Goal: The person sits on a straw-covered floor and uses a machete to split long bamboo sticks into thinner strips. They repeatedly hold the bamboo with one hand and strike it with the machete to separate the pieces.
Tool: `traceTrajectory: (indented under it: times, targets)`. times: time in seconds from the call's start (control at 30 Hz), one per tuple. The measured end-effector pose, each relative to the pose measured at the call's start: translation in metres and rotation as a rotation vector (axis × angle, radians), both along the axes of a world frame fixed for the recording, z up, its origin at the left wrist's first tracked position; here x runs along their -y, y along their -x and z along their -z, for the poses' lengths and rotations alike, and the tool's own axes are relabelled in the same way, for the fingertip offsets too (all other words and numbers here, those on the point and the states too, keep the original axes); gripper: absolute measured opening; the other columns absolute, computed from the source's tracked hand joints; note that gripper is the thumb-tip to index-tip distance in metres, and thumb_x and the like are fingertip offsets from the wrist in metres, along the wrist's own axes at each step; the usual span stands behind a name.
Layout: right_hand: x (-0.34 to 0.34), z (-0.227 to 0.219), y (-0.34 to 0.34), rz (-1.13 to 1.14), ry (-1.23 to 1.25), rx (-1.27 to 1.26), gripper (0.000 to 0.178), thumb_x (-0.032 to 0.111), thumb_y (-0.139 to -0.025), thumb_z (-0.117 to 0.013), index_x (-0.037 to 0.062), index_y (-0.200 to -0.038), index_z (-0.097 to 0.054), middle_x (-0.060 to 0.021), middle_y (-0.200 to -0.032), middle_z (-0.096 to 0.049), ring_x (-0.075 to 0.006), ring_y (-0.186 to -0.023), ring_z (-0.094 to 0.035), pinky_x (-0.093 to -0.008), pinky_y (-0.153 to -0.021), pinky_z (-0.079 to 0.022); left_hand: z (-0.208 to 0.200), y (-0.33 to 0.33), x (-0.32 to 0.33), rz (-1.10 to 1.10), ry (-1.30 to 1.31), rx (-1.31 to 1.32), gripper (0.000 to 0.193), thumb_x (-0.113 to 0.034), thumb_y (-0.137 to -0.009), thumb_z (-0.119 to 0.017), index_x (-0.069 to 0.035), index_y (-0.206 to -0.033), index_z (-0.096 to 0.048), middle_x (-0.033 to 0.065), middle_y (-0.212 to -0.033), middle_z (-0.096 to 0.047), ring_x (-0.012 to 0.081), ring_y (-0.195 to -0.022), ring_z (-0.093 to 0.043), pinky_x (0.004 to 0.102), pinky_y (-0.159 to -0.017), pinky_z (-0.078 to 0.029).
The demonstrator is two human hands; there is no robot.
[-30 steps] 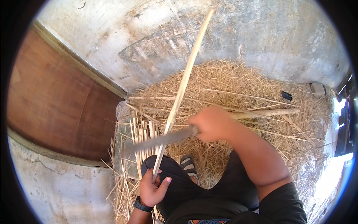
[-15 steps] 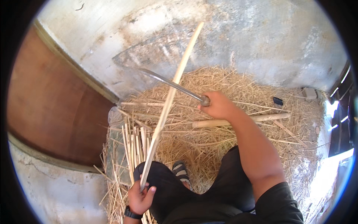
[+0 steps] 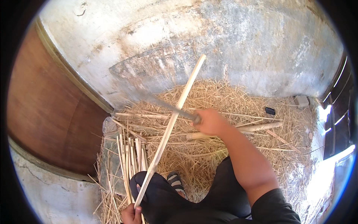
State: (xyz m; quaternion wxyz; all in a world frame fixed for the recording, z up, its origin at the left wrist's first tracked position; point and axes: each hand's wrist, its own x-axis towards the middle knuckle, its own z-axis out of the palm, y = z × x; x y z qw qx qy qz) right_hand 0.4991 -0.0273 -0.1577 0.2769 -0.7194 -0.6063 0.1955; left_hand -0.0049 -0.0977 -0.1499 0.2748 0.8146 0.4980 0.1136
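A long pale bamboo strip (image 3: 175, 115) slants from bottom left up toward the wall. My left hand (image 3: 131, 215) grips its lower end at the bottom edge of the view, beside my knee. Gripped in my right hand (image 3: 209, 121) is the handle of a long metal blade (image 3: 167, 106), blurred by motion, which crosses the strip around its middle. Whether the blade touches the strip I cannot tell. Several split bamboo slats (image 3: 130, 156) lie in a bundle on the straw to the left of my leg.
Straw and shavings (image 3: 231, 156) cover the ground in front of me. A thicker bamboo pole (image 3: 257, 127) lies behind my right hand. A weathered concrete wall (image 3: 209, 44) stands ahead, a brown wooden panel (image 3: 44, 112) at the left. A small dark object (image 3: 270, 111) lies at the right.
The blade swung up from low across the strip, then came back down against its middle. My left hand has slid lower in the view, still holding the strip.
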Motion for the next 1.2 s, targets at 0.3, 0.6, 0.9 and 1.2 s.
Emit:
traceTrajectory:
  times: [0.3, 0.6, 0.9, 1.2]
  targets:
    - [-0.010, 0.031, -0.009, -0.092, 0.140, -0.011, 0.021, 0.023, -0.085, -0.074, 0.0103, -0.102, -0.074, -0.0123, -0.082, -0.072, -0.0300, -0.079, -0.070, -0.0432, -0.072, -0.056, 0.059, 0.051, 0.072, -0.101, 0.052, 0.134, 0.052, -0.043, -0.111, -0.041, 0.001, -0.093, -0.065, 0.0065, -0.068, -0.058, 0.0161, -0.061, -0.053, 0.0338, -0.053, -0.043]
    - [-0.023, 0.040, 0.019, -0.287, 0.455, -0.022, 0.031, 0.025, -0.085, -0.078, 0.0041, -0.107, -0.074, -0.0157, -0.085, -0.071, -0.0297, -0.081, -0.069, -0.0447, -0.074, -0.054, 0.095, 0.078, 0.094, -0.181, 0.272, 0.030, 0.044, -0.036, -0.112, -0.041, -0.002, -0.092, -0.062, 0.0062, -0.066, -0.061, 0.0150, -0.054, -0.056, 0.0330, -0.050, -0.045]
    - [-0.016, 0.033, 0.015, -0.287, 0.479, -0.004, 0.028, 0.018, -0.085, -0.069, 0.0056, -0.110, -0.073, -0.0145, -0.093, -0.073, -0.0287, -0.083, -0.070, -0.0425, -0.074, -0.054, 0.086, 0.085, 0.059, 0.013, -0.030, -0.078, 0.046, -0.037, -0.110, -0.046, 0.001, -0.089, -0.062, 0.0066, -0.062, -0.056, 0.0147, -0.052, -0.054, 0.0337, -0.048, -0.044]
    - [-0.017, 0.042, 0.009, -0.195, 0.402, -0.026, 0.027, 0.024, -0.080, -0.076, 0.0024, -0.095, -0.070, -0.0129, -0.082, -0.070, -0.0267, -0.078, -0.068, -0.0431, -0.073, -0.053, 0.094, 0.094, 0.056, -0.079, 0.103, -0.169, 0.049, -0.040, -0.110, -0.045, 0.001, -0.091, -0.064, 0.0059, -0.062, -0.057, 0.0152, -0.052, -0.054, 0.0328, -0.047, -0.046]
